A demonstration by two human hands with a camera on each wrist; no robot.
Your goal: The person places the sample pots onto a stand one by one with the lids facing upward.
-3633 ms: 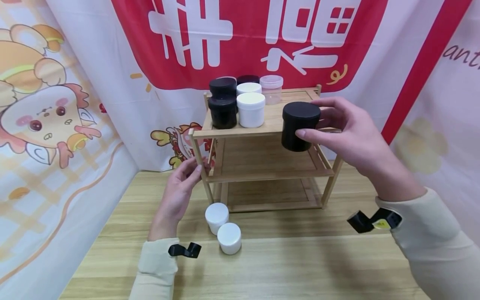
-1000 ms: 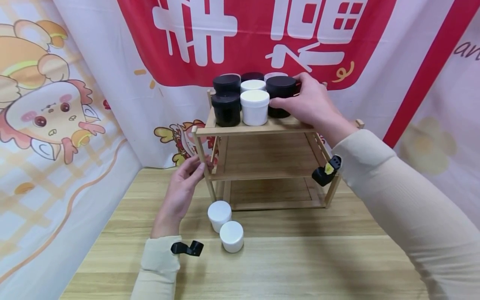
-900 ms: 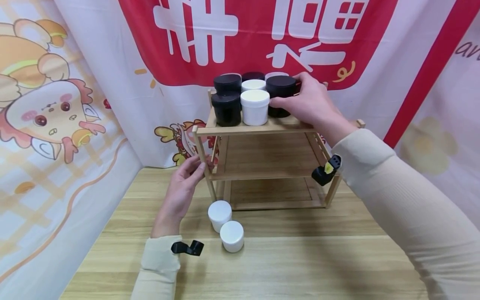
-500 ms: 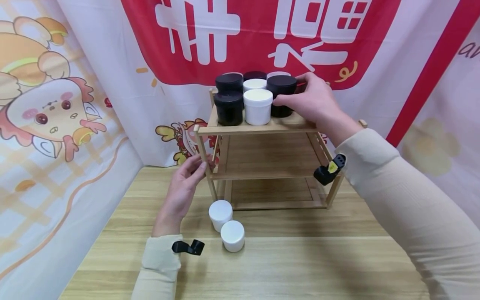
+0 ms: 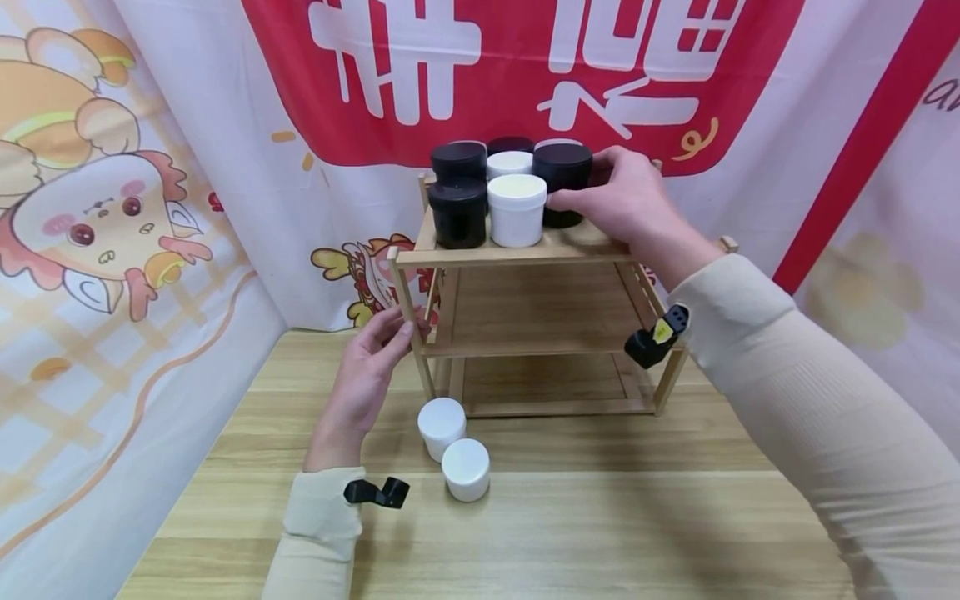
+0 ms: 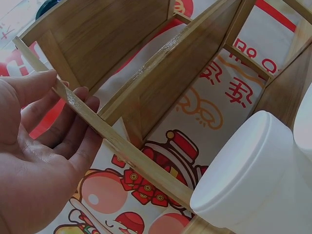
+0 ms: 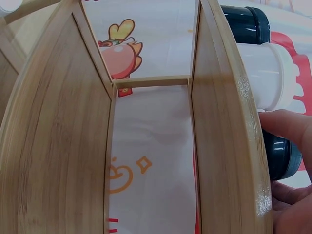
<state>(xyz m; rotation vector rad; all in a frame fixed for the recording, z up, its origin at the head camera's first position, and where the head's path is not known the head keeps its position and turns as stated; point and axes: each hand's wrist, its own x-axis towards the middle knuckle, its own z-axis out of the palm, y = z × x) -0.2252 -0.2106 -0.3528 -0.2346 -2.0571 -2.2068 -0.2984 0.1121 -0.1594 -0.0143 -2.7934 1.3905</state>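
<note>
My right hand (image 5: 626,193) grips a black lidded jar (image 5: 562,179) on the top tier of the wooden shelf rack (image 5: 540,252). Thumb and fingers lie on opposite sides of it. Just left of that jar stand a white jar (image 5: 517,212) in front and another white jar (image 5: 510,163) behind. A black jar (image 5: 459,218) sits at the front left corner. In the right wrist view the gripped black jar (image 7: 280,153) shows beyond the shelf edge. My left hand (image 5: 367,367) holds the rack's front left post (image 6: 78,105) between thumb and fingers.
Two white jars, one further back (image 5: 441,427) and one nearer (image 5: 466,469), stand on the wooden table (image 5: 600,533) before the rack. More jars fill the back of the top tier, partly hidden. A printed cloth (image 5: 187,50) hangs behind and at the sides.
My right hand has carried the black jar from in front of the rack, leftward and back, onto the top tier beside the white jars. Over the last second both hands barely move.
</note>
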